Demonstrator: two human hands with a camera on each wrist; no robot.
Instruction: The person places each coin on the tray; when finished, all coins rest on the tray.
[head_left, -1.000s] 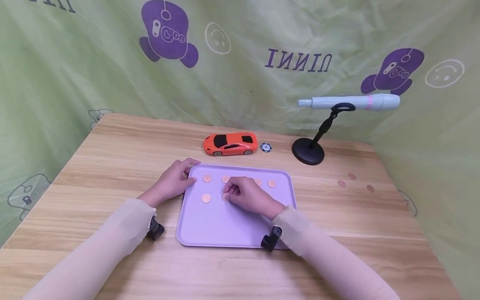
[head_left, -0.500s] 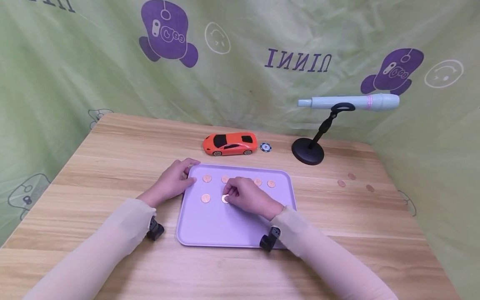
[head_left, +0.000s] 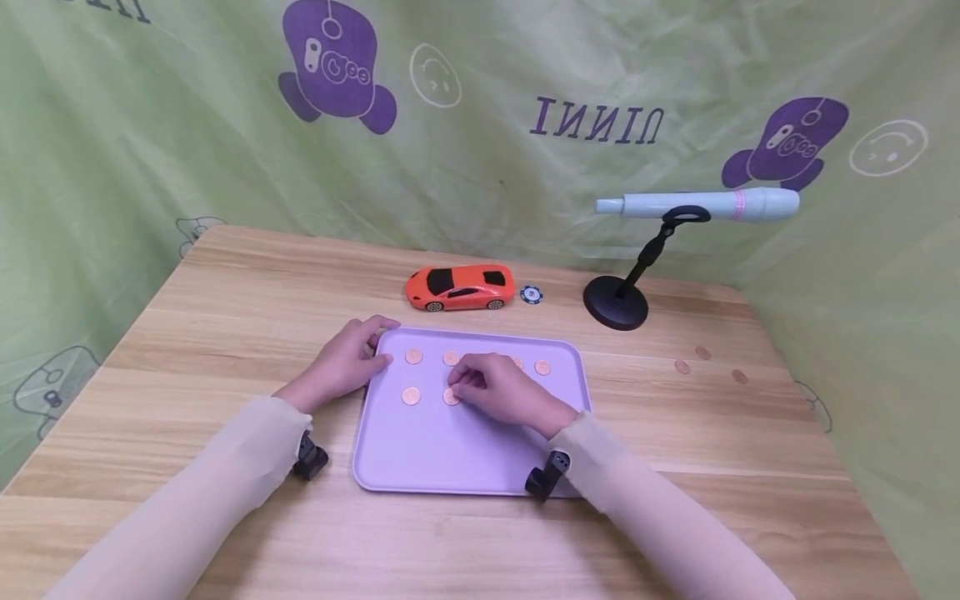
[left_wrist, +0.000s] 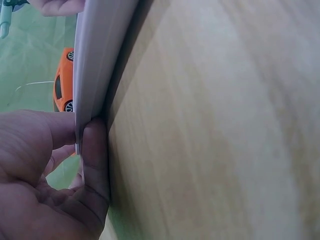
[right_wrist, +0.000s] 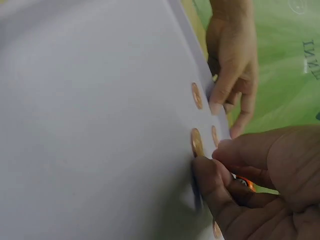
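My left hand (head_left: 347, 360) grips the far left corner of a lilac tray (head_left: 465, 467). In the left wrist view, the fingers of the left hand (left_wrist: 40, 170) lie on both sides of the tray's rim (left_wrist: 97, 55). Over the tray, my right hand (head_left: 498, 387) has its fingertips together at the right edge of a copper coin (head_left: 450, 397). The right wrist view shows this coin (right_wrist: 197, 141) partly covered by a fingertip of the right hand (right_wrist: 255, 175). To its left lies another copper coin (head_left: 411, 396). Several more coins, including one coin (head_left: 542, 367), form a row behind, partly hidden by the right hand.
An orange toy car (head_left: 461, 288) and a blue-and-white poker chip (head_left: 532, 295) sit behind the tray. Farther right, a light blue microphone (head_left: 705, 204) rests on a black stand (head_left: 617, 302). Three loose coins, one coin (head_left: 682, 367) among them, lie on the wooden table (head_left: 750, 467).
The right hand and wrist have shifted slightly to the right, and the coin at its fingertips has lost its bright glint. The left hand and the tray have hardly moved.
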